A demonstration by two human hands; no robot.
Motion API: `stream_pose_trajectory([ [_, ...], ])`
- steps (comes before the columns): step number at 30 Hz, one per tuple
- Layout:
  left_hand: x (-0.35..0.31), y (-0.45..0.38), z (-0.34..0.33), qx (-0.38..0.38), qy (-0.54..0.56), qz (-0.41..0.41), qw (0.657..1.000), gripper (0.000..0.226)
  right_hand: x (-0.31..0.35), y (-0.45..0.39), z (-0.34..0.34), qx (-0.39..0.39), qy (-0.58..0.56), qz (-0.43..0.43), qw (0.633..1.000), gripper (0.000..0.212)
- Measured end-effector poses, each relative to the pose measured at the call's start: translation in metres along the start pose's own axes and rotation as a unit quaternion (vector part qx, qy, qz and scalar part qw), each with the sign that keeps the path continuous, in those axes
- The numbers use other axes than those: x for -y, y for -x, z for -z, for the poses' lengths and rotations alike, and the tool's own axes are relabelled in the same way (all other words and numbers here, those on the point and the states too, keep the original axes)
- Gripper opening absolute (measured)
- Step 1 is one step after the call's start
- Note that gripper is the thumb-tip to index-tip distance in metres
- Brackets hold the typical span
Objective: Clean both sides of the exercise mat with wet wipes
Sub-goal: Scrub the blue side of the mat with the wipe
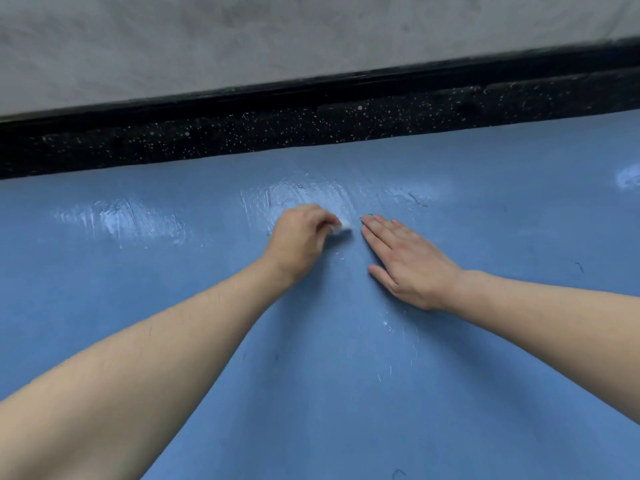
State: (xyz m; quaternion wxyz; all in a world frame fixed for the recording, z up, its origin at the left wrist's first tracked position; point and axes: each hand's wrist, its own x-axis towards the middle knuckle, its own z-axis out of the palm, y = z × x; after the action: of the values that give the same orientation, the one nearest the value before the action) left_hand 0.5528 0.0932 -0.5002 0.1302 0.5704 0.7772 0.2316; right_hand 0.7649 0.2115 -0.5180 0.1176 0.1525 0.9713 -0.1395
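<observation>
A blue exercise mat point(346, 393) lies flat and fills most of the head view. My left hand point(299, 237) grips a small bunched white wet wipe point(343, 227) and holds it against the mat near its far edge. My right hand point(408, 261) lies flat on the mat just to the right of the wipe, fingers straight and together. Wet shiny streaks point(304, 192) show on the mat above my left hand. More wet streaks point(117, 218) mark the mat further left.
Beyond the mat's far edge runs a strip of black speckled floor point(311, 126), then a black skirting point(346, 86) and a grey wall point(242, 39). A few dark hairs point(417, 199) lie on the mat.
</observation>
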Motion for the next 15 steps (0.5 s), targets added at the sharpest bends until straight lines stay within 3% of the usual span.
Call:
stream_pose_trajectory([
  [2, -0.001, 0.008, -0.001, -0.042, 0.002, 0.037, 0.998, 0.012, 0.002, 0.005, 0.000, 0.016, 0.007, -0.003, 1.000, 0.085],
  [5, -0.020, 0.057, -0.020, 0.005, 0.007, -0.003, 1.000, 0.010, 0.005, 0.007, 0.002, 0.055, 0.015, -0.004, 0.998, 0.100],
  [8, -0.038, 0.125, -0.039, 0.041, 0.045, -0.074, 0.995, 0.013, 0.005, 0.007, 0.006, 0.082, 0.014, 0.000, 0.997, 0.130],
  [11, -0.058, 0.203, -0.048, 0.127, 0.095, -0.146, 0.976, 0.018, 0.013, 0.031, 0.006, 0.133, 0.027, 0.032, 0.990, 0.153],
  [13, -0.061, 0.220, -0.048, 0.156, 0.110, -0.157, 0.969, 0.018, 0.027, 0.067, -0.005, 0.149, 0.030, 0.074, 0.986, 0.152],
  [15, -0.060, 0.206, -0.045, 0.141, 0.109, -0.126, 0.976, 0.015, 0.046, 0.115, -0.027, 0.111, 0.014, 0.092, 0.989, 0.146],
])
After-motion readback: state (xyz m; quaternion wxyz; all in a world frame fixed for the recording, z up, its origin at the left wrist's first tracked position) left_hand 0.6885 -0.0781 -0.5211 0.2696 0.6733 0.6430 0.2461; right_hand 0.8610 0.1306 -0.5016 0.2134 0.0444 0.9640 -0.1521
